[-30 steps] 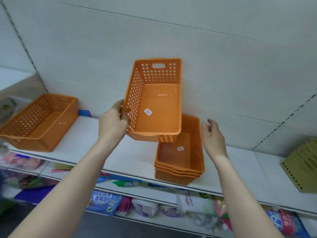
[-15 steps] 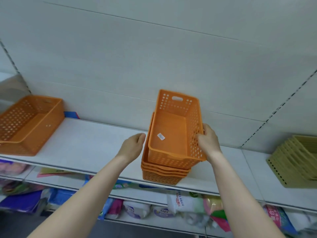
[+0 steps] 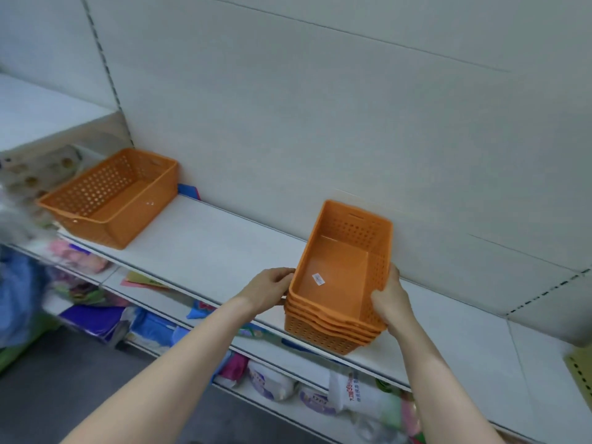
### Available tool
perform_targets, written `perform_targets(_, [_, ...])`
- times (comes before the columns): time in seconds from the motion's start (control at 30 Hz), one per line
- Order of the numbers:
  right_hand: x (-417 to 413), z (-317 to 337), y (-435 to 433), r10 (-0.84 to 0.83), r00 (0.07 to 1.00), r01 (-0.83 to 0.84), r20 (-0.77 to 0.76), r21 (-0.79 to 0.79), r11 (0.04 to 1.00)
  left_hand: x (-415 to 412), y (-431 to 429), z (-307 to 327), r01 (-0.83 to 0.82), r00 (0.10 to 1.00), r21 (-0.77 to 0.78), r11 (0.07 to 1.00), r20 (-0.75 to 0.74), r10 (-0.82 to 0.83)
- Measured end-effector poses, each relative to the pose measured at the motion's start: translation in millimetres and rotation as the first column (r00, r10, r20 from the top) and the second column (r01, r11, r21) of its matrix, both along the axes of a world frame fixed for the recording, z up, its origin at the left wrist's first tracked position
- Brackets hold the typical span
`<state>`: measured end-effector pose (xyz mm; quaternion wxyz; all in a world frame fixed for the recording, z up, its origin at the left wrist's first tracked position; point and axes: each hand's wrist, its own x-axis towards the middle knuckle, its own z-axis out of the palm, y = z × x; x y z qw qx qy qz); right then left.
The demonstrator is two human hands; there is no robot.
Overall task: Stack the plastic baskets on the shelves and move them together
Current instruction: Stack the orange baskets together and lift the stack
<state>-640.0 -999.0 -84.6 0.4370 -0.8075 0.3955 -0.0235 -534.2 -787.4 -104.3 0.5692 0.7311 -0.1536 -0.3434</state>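
Head view: Both hands gripped a stack of orange plastic baskets (image 3: 339, 283) that sat on the white shelf (image 3: 224, 248), near its front edge. The left hand (image 3: 272, 285) was curled around the rim at the stack's left side, fingers bent and closed on the plastic. The right hand (image 3: 389, 296) clasped the right side wall, thumb hooked over the top rim and fingers wrapped along the perforated outside. Four nested rims showed at the stack's near end, and a small white label (image 3: 318, 279) lay on the floor of the top basket. A single, wider orange basket (image 3: 110, 200) stood well apart at the shelf's left end, angled toward the camera.

The fingertips of both hands were hidden behind the stack's walls. On the lower shelf (image 3: 288, 408), packaged goods (image 3: 352, 394) appeared blurred, their printing unreadable. The left edge of the frame was smeared, with a blue shape (image 3: 19, 290) too indistinct to identify. An olive-green object (image 3: 581, 376) was cut off at the right border.
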Motion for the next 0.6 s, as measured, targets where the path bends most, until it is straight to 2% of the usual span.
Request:
perform_targets(0.2, [48.3, -3.7, 56.7, 0.153, 0.988, -0.154, -0.035, -0.025, 0.988, 31.1, 63.3, -11.0, -0.175, 0.982, 0.084, 0.981, 0.082, 0.168])
perform_targets(0.33, [96.3, -5.5, 81.9, 0.14, 0.99, -0.141, -0.031, -0.032, 0.99, 66.3, 100.3, -5.1, -0.142, 0.988, 0.098, 0.985, 0.067, 0.136])
perform_targets(0.4, [115.4, -7.1, 94.1, 0.129, 0.991, -0.131, -0.044, -0.038, 0.991, 89.4, 124.0, -2.6, -0.161, 0.96, 0.21, 0.964, 0.261, 0.103])
perform_targets(0.43, [122.6, -9.7, 100.4, 0.118, 0.992, -0.12, -0.05, -0.046, 0.992, 104.9, 139.4, -2.7, -0.215, 0.903, 0.283, 0.934, 0.423, 0.08])
perform_targets(0.5, [133.2, -13.0, 110.5, 0.09, 0.994, -0.093, -0.057, -0.062, 0.994, 140.0, 173.1, 0.0, -0.387, 0.71, 0.337, 0.858, 0.702, 0.044])
perform_targets(0.57, [140.4, -14.1, 116.4, 0.074, 0.996, -0.078, -0.055, -0.071, 0.994, 177.3, 208.1, -1.8, -0.523, 0.579, 0.372, 0.767, 0.815, 0.0])
perform_targets(0.6, [141.6, -13.4, 118.5, 0.069, 0.996, -0.073, -0.056, -0.074, 0.995, 192.8, 224.1, -6.3, -0.562, 0.568, 0.434, 0.703, 0.822, -0.053])
